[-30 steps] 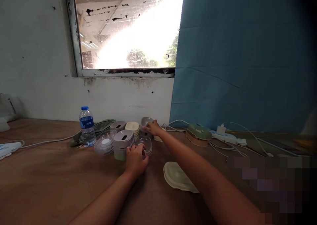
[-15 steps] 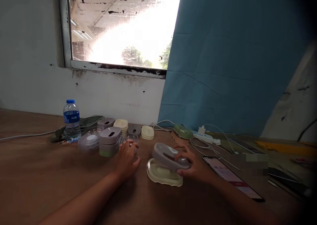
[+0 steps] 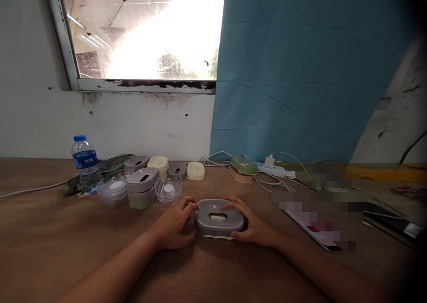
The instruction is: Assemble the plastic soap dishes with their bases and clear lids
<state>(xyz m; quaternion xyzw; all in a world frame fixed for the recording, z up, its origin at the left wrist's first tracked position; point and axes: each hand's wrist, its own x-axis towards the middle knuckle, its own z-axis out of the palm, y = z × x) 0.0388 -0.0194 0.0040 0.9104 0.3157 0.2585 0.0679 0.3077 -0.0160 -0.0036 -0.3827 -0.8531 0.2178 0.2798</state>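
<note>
A grey oval plastic lid (image 3: 204, 212) with a slot in its top sits over a wavy-edged cream piece (image 3: 223, 237) on the table, in the middle of the head view. Only a strip of the cream piece shows below the lid's front edge. Gripping the lid's right end, my right hand (image 3: 255, 224) has fingers on top and the thumb at the front corner. My left hand (image 3: 176, 225) is curled against the left end, fingertips on the lid's edge. To the left stand clear plastic containers (image 3: 169, 183) and stacked mauve slotted lids (image 3: 143, 180).
Cream lids (image 3: 195, 171) stand in stacks near the wall. A green and tan piece (image 3: 244, 166) lies by white cables and a power strip (image 3: 275, 171). A water bottle (image 3: 86, 163) stands at left; a phone (image 3: 312, 229) lies on the right.
My right hand has lowered the tilted grey lid level onto the cream piece. My left hand has moved right from the clear containers to the lid's left end.
</note>
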